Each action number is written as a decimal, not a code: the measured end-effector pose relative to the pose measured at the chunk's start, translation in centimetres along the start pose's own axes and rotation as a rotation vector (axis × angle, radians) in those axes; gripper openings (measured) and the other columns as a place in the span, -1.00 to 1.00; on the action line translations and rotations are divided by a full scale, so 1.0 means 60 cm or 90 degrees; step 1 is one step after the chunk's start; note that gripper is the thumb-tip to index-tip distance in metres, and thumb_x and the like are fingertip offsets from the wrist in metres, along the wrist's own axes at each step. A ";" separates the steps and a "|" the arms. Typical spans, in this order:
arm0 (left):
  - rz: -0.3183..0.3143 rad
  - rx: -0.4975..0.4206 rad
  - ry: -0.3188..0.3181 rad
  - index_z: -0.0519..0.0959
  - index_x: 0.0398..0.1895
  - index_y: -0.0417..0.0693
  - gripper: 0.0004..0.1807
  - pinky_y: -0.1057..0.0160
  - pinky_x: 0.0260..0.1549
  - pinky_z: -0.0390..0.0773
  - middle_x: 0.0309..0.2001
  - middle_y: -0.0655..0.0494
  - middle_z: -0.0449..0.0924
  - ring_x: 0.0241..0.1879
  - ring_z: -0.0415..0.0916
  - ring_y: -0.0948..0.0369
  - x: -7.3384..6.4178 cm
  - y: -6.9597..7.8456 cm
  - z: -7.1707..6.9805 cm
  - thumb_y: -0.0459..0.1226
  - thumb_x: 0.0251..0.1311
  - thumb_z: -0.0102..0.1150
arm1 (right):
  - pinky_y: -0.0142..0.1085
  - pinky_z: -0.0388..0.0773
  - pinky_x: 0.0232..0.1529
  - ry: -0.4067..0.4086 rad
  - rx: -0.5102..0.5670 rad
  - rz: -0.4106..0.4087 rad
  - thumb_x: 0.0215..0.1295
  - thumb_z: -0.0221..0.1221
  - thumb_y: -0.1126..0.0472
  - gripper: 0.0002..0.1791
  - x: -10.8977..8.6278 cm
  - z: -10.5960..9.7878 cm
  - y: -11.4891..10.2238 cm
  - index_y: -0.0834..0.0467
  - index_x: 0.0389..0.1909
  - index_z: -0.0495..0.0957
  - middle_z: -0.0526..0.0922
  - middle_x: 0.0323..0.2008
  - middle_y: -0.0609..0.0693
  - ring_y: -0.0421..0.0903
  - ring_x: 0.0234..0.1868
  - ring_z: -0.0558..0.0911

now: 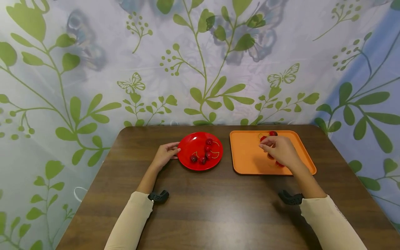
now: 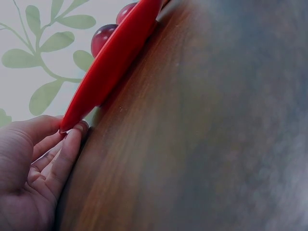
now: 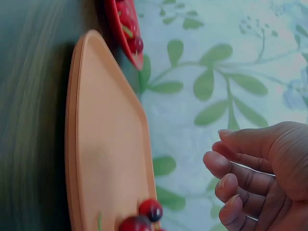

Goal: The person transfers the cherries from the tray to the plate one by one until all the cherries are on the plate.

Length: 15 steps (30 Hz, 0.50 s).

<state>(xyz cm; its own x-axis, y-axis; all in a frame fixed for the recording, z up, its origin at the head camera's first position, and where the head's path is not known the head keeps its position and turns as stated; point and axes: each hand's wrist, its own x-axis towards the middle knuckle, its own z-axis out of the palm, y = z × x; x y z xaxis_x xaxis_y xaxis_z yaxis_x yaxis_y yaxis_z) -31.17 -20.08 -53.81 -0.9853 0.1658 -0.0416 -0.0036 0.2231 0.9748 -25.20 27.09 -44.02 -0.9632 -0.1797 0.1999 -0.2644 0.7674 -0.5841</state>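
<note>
My left hand (image 1: 165, 155) pinches the left rim of a round red plate (image 1: 186, 144), thumb on top and fingers beneath the edge. In the left wrist view this rim of the plate (image 2: 103, 72) shows between thumb and fingers. Several dark red cherries (image 1: 202, 160) with green stems lie on the plate. Over the right part of an orange tray (image 1: 245, 152) hovers my right hand (image 1: 279, 149), its fingers loosely bent. Nothing shows between those fingers in the right wrist view. More cherries (image 1: 273, 133) lie on the tray, partly hidden behind the hand.
Plate and tray stand side by side near the back of a brown wooden table (image 1: 218, 215), a narrow gap between them. Behind the table hangs a pale curtain (image 1: 175, 69) with green leaves and butterflies.
</note>
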 end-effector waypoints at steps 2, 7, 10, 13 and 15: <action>0.000 0.000 -0.001 0.56 0.29 -0.20 -0.56 0.24 -0.28 0.76 -0.06 -0.20 0.68 -0.32 0.68 0.21 0.002 0.000 -0.001 -0.33 0.37 0.27 | -0.26 0.49 -0.55 0.009 -0.013 0.012 0.37 0.33 0.15 -0.83 -0.005 -0.007 0.014 0.19 -0.22 0.74 0.72 -0.46 0.01 -0.04 -0.49 0.57; 0.005 -0.008 -0.004 0.56 0.28 -0.21 -0.56 0.25 -0.30 0.76 -0.07 -0.21 0.67 -0.33 0.68 0.22 0.010 0.001 -0.002 -0.33 0.37 0.28 | -0.29 0.48 -0.52 0.013 -0.042 0.025 0.35 0.35 0.16 -0.81 -0.018 -0.022 0.041 0.23 -0.23 0.74 0.72 -0.42 0.00 -0.03 -0.42 0.53; 0.008 -0.006 -0.006 0.57 0.28 -0.21 -0.56 0.25 -0.30 0.76 -0.07 -0.20 0.67 -0.32 0.68 0.22 0.013 0.001 -0.004 -0.32 0.37 0.28 | -0.27 0.47 -0.50 0.005 -0.060 0.035 0.34 0.36 0.14 -0.78 -0.026 -0.029 0.051 0.24 -0.23 0.75 0.71 -0.40 0.01 -0.02 -0.41 0.53; 0.008 -0.002 -0.010 0.56 0.29 -0.20 -0.56 0.25 -0.30 0.76 -0.07 -0.19 0.67 -0.30 0.69 0.23 0.016 0.000 -0.008 -0.31 0.37 0.28 | -0.25 0.44 -0.49 -0.005 -0.078 0.049 0.31 0.38 0.12 -0.76 -0.033 -0.032 0.061 0.25 -0.22 0.75 0.71 -0.41 0.02 -0.02 -0.43 0.51; 0.007 -0.001 -0.011 0.56 0.29 -0.20 -0.56 0.24 -0.29 0.76 -0.07 -0.19 0.67 -0.30 0.69 0.22 0.017 -0.001 -0.010 -0.31 0.37 0.28 | -0.25 0.44 -0.47 -0.011 -0.088 0.056 0.28 0.40 0.12 -0.75 -0.036 -0.032 0.068 0.26 -0.22 0.75 0.71 -0.41 0.02 -0.01 -0.43 0.51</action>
<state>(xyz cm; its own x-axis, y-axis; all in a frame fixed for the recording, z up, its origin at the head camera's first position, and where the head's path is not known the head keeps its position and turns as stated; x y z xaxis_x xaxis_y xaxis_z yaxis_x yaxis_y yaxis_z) -32.27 -20.50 -53.79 -0.9821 0.1851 -0.0351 0.0065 0.2195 0.9756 -24.08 31.76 -45.34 -0.9834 -0.1180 0.1381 -0.1710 0.8575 -0.4852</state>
